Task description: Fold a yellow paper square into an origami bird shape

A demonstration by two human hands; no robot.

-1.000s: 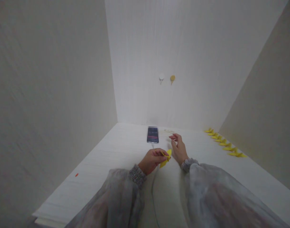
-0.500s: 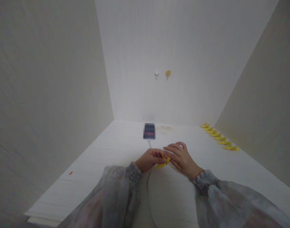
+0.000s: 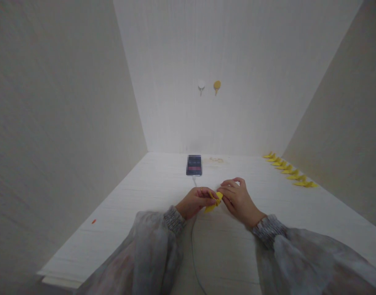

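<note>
Both hands meet over the middle of the white table [image 3: 138,205] on a small folded yellow paper piece [image 3: 213,203]. My left hand [image 3: 194,201] pinches its left side with fingertips. My right hand [image 3: 239,200] grips its right end, fingers curled over the top. Most of the paper is hidden between the fingers, and only a yellow wedge shows below them. Both forearms wear loose grey translucent sleeves with knitted cuffs.
A phone [image 3: 194,164] lies beyond the hands, its cable [image 3: 193,246] running toward me. Several folded yellow paper pieces [image 3: 289,170] line the table's right edge by the wall. Two hooks [image 3: 209,86] hang on the back wall. A tiny red scrap [image 3: 93,221] lies at left.
My right hand came in from the open position behind the paper and closed on its right end. The left hand kept its hold. The view shifted slightly.
</note>
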